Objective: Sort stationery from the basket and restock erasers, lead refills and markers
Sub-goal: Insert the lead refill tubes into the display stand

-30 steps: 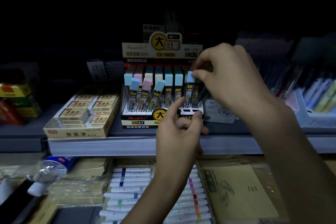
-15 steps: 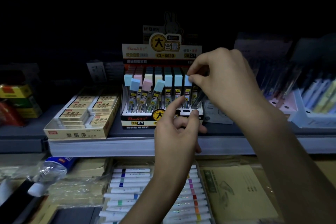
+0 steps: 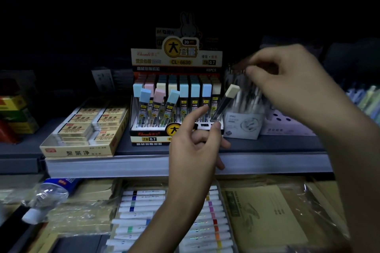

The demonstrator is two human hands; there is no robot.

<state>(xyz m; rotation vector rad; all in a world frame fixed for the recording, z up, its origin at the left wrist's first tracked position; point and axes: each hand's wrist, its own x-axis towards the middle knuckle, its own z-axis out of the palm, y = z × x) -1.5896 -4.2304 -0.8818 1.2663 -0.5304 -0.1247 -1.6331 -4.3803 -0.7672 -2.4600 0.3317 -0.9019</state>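
The lead refill display box (image 3: 147, 139) stands on the middle shelf, its rows filled with refill tubes with pastel caps. A cream-capped refill tube (image 3: 227, 99) leans to the right at the box's right end. My left hand (image 3: 195, 146) is in front of the box, index finger and thumb spread, the thumb tip touching the leaning tube's lower end. My right hand (image 3: 287, 86) hovers up and right of the box, blurred, fingertips pinched together with nothing clearly in them. The eraser box (image 3: 80, 152) sits to the left. Markers (image 3: 141, 204) lie in a tray below.
A grey pen holder (image 3: 242, 126) and a pink holder (image 3: 287, 127) stand right of the refill box. The shelf's front edge (image 3: 123, 165) runs across. Below lie a water bottle (image 3: 46, 198) and yellow paper packs (image 3: 265, 211). Coloured boxes (image 3: 14, 107) sit far left.
My right hand let go of the blue-capped tube, now standing in the box, and moved up and to the right. The cream-capped tube is now uncovered. My left hand stayed put.
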